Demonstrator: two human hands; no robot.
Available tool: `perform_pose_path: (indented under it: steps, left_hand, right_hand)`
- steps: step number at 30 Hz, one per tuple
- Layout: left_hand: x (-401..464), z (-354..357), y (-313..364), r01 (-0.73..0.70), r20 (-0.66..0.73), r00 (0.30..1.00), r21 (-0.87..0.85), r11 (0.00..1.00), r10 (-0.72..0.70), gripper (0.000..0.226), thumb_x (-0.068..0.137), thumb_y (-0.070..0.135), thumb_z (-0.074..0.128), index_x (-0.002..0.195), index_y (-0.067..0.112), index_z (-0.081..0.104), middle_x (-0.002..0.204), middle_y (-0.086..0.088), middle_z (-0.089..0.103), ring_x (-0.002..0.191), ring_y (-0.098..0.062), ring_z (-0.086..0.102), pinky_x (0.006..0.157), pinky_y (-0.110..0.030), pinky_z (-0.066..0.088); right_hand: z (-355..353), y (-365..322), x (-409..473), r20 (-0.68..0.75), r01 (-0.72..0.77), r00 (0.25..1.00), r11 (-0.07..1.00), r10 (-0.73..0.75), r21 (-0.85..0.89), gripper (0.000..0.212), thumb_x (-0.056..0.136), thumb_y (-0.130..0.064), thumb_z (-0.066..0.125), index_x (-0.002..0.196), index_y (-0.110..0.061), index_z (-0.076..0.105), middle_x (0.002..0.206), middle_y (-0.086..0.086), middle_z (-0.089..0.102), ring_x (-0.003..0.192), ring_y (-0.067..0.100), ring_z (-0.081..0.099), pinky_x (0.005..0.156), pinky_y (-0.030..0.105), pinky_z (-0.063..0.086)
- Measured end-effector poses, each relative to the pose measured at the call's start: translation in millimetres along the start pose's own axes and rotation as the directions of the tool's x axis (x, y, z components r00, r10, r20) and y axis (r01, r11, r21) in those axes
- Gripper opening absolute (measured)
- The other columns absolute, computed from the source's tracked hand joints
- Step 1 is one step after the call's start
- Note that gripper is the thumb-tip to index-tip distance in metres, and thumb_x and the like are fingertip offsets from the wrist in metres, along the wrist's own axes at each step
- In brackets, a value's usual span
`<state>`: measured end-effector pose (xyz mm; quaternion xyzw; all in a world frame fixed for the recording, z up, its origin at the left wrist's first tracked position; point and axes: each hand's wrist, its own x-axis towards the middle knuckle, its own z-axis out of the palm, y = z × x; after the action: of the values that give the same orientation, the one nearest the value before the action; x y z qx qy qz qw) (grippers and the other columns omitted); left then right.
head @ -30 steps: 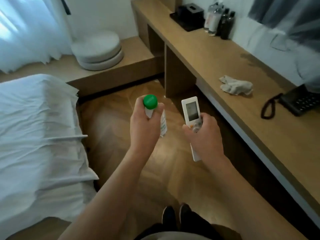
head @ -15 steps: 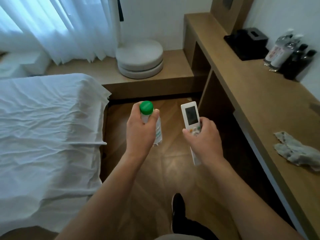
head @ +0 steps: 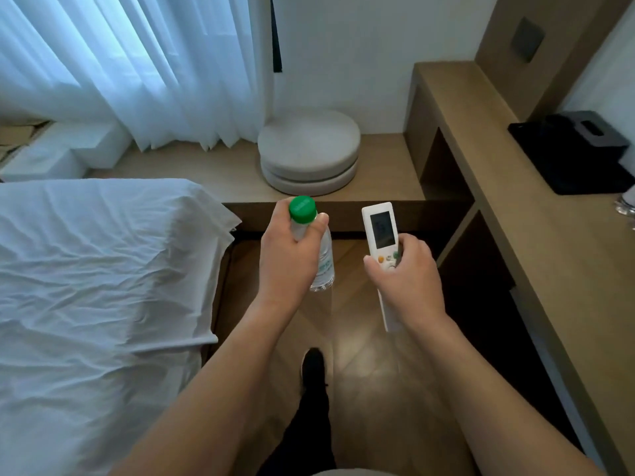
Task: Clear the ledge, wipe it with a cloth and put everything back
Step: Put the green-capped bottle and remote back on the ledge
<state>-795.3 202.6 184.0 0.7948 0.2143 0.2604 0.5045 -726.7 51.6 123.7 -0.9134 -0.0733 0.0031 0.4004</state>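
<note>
You stand in a hotel-style bedroom: white-sheeted bed [head: 96, 286], sheer curtains [head: 137, 63], long wooden tabletop [head: 536, 235], herringbone floor [head: 360, 372].

Clear plastic bottle [head: 323, 259]; glossy wood floor [head: 357, 355].

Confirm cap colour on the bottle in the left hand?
Green cap, on a clear bottle; head view.

Low wood ledge [head: 213, 166] w/ 2 stacked round cushions [head: 309, 152], desk [head: 549, 235] w/ black tray [head: 549, 166]
</note>
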Motion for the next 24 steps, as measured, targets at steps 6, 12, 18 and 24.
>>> perform_pose_path:
  steps: [6,12,18,24]
  left_hand:
    - [147,12,-32,0.016,0.016,1.0,0.001,1.0,-0.016,0.023,0.097,0.03,0.066,0.113,0.014,0.06,0.096,0.004,0.064,0.084,0.008,0.058,0.07,-0.003,0.041]
    - [275,25,-38,-0.034,0.01,0.999,-0.029,0.999,0.034,0.017,0.098,0.021,0.066,0.11,0.012,0.058,0.09,0.012,0.058,0.084,0.017,0.056,0.071,-0.001,0.04]
    - [373,56,-62,0.012,0.055,0.998,-0.066,0.998,-0.008,0.014,0.098,0.022,0.065,0.108,0.014,0.059,0.093,0.009,0.061,0.084,0.011,0.058,0.071,-0.004,0.042]
    - [477,109,-80,0.048,0.089,0.995,-0.062,0.997,-0.043,0.012,0.097,0.021,0.065,0.106,0.018,0.058,0.096,0.009,0.062,0.086,0.014,0.058,0.07,0.001,0.04]
  right_hand:
    - [52,-48,130,-0.002,-0.017,1.0,1.0,0.017,-0.006,0.054,0.082,-0.045,0.072,0.126,-0.021,0.051,0.107,-0.008,0.046,0.1,0.013,0.053,0.078,0.033,0.053]
    - [88,-89,235,-0.016,-0.035,0.999,0.999,0.035,0.006,0.053,0.081,-0.044,0.072,0.124,-0.023,0.051,0.109,-0.009,0.046,0.101,0.013,0.054,0.081,0.036,0.055]
    - [119,-98,332,-0.013,-0.075,0.997,0.997,0.075,-0.009,0.05,0.081,-0.047,0.071,0.121,-0.025,0.051,0.11,-0.007,0.051,0.099,0.015,0.055,0.081,0.038,0.056]
    - [148,-96,451,0.009,-0.063,0.998,0.998,0.063,0.008,0.041,0.082,-0.045,0.072,0.111,-0.03,0.047,0.106,-0.008,0.049,0.094,0.01,0.053,0.073,0.029,0.051]
